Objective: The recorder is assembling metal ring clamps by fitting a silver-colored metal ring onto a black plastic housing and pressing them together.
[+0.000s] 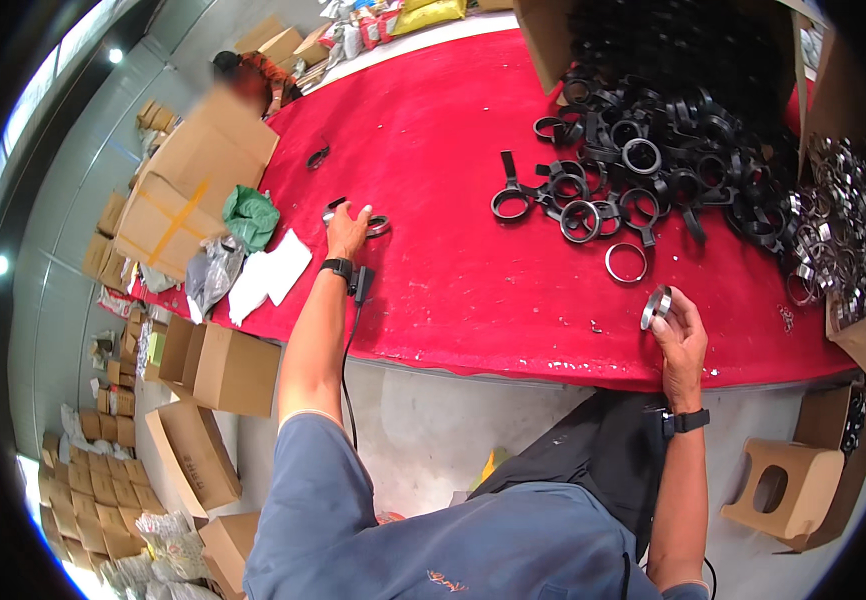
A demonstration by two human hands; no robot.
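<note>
On the left, my left hand has its fingers closed on a small dark and silver ring piece, partly hidden by the fingers. Just right of that hand a dark ring rests on the red cloth. My right hand pinches a silver metal ring near the table's front edge. Beyond it lies a single thin silver ring. A large heap of black ring clamps, some with straight tabs, spreads from the far right. Another black clamp sits apart, beyond my left hand.
Red cloth covers the table. Silver rings fill a carton at the right. White sheets, a green bag and a big carton stand left. A person is behind that carton. Open boxes sit below.
</note>
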